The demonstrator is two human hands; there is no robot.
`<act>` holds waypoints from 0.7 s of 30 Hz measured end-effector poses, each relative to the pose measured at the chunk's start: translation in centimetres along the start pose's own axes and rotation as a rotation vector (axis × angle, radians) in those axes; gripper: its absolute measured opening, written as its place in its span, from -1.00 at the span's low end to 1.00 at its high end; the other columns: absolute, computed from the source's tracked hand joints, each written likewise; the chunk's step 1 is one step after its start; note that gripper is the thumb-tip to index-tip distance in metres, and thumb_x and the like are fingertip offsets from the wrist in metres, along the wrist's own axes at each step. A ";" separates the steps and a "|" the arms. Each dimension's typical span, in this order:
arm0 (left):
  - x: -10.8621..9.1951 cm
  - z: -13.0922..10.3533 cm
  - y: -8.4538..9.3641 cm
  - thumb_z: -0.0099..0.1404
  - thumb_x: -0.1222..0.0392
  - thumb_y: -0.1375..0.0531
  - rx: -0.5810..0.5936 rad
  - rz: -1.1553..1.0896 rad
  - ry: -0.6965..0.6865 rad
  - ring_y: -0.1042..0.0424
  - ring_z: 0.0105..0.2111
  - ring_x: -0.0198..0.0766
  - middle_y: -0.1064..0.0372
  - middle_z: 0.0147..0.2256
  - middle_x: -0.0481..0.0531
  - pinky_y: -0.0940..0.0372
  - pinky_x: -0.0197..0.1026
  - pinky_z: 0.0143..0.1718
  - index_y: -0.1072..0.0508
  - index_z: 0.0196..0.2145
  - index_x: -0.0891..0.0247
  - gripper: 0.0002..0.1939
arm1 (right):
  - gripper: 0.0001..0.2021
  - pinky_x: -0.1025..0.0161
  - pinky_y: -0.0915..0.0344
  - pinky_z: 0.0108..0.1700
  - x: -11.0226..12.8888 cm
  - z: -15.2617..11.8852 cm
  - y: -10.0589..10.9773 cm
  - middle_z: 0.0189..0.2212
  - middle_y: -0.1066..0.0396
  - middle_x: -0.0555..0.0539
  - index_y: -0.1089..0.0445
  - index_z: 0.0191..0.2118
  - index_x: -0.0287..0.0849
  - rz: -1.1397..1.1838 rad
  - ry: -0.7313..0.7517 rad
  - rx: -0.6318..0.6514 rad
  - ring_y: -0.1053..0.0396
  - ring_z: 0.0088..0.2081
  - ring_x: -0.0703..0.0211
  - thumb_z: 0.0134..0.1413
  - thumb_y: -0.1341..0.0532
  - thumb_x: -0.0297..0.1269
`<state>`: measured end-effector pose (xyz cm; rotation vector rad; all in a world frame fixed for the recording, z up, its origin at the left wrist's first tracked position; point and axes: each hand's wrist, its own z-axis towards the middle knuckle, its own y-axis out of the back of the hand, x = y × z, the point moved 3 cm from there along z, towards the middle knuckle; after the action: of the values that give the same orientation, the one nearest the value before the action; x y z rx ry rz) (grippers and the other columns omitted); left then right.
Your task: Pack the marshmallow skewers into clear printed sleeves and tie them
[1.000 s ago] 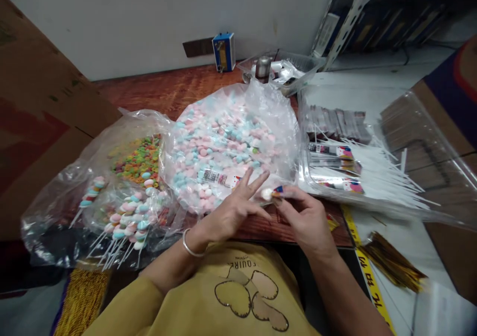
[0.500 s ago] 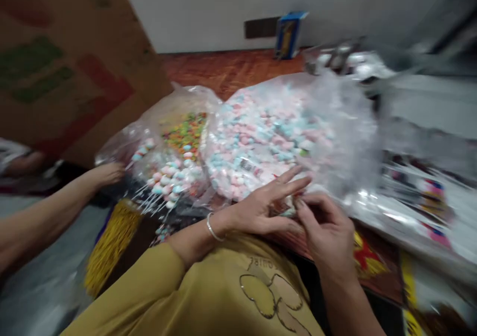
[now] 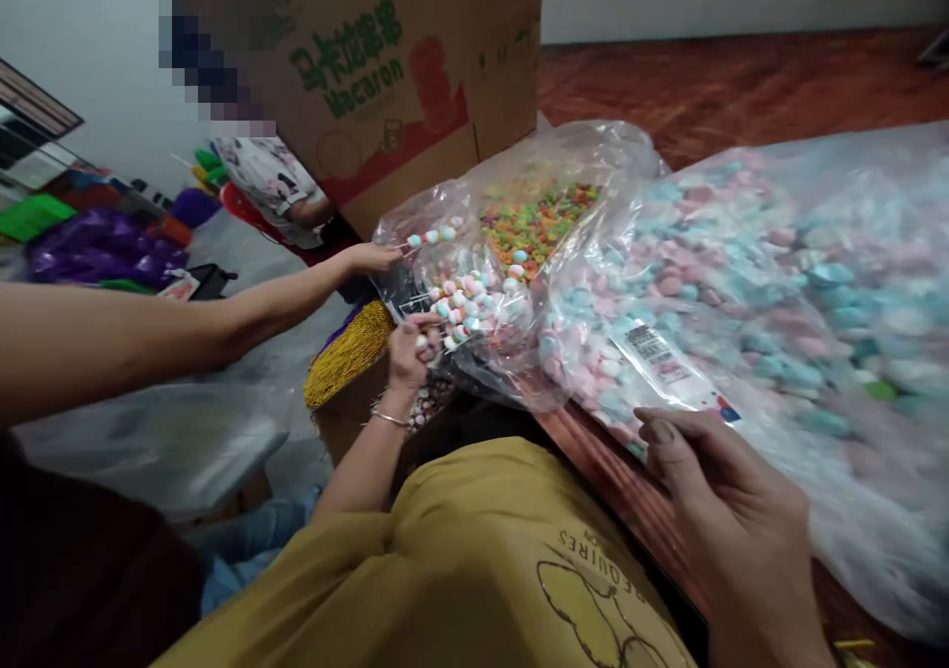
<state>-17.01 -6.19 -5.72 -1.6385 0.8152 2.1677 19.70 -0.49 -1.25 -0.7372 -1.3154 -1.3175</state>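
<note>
My left hand (image 3: 412, 354), with a bracelet at the wrist, is closed around a small pale candy piece (image 3: 423, 342) beside a pile of pink, white and blue candy skewers (image 3: 467, 302). The pile lies on clear plastic. At the right, my right hand (image 3: 731, 505) has its thumb and index fingertips pressed together, with nothing visible between them. It is above the near edge of a large clear bag of pink and blue candies (image 3: 689, 253), close to a printed label (image 3: 663, 360).
Another person's hand (image 3: 377, 257) holds a candy skewer (image 3: 434, 235) at the left. Behind stands a large cardboard box (image 3: 445, 105). A bag of small orange and green candies (image 3: 534, 215) lies beside it. Yellow fringe (image 3: 348, 357) hangs at the near left.
The view has turned left. My left hand has moved away from my right hand to the skewer pile and closed. The small item between my hands no longer shows.
</note>
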 end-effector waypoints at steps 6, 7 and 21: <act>5.3 -1.8 6.6 0.38 -0.20 -0.05 -0.349 0.264 -0.015 -0.40 -0.23 -0.10 -0.38 -0.34 0.12 -0.31 -0.02 -0.04 -0.47 -0.26 0.31 -0.52 | -0.76 0.21 -0.33 -0.26 -2.0 1.3 3.1 -0.31 -0.55 -0.05 -0.57 -0.18 -0.08 -0.154 -0.083 -0.242 -0.45 -0.32 0.12 0.25 -0.26 -0.05; 5.6 -2.0 6.8 0.38 -0.13 -0.06 -0.402 0.296 -0.036 -0.39 -0.12 -0.04 -0.39 -0.27 0.18 -0.25 0.06 0.08 -0.45 -0.23 0.32 -0.58 | -0.75 0.19 -0.33 -0.24 -2.5 1.6 3.7 -0.30 -0.56 -0.07 -0.57 -0.20 -0.10 -0.210 -0.075 -0.275 -0.46 -0.31 0.10 0.24 -0.26 -0.05; -10.1 -3.0 -10.1 0.41 0.23 -0.18 0.348 -0.073 -0.693 -0.46 -0.26 -0.23 -0.44 -0.30 0.02 -0.37 -0.15 -0.16 -0.49 -0.15 0.22 -0.89 | -0.83 0.10 -0.03 -0.15 -6.2 4.2 1.0 -0.25 -0.53 -0.18 -0.44 -0.14 -0.20 -0.963 -0.168 -0.190 -0.36 -0.17 -0.09 0.20 -0.24 -0.25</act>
<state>-6.08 0.94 0.68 -0.6630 0.8236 2.1600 21.00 5.22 -5.94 -0.3191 -1.7920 -2.1935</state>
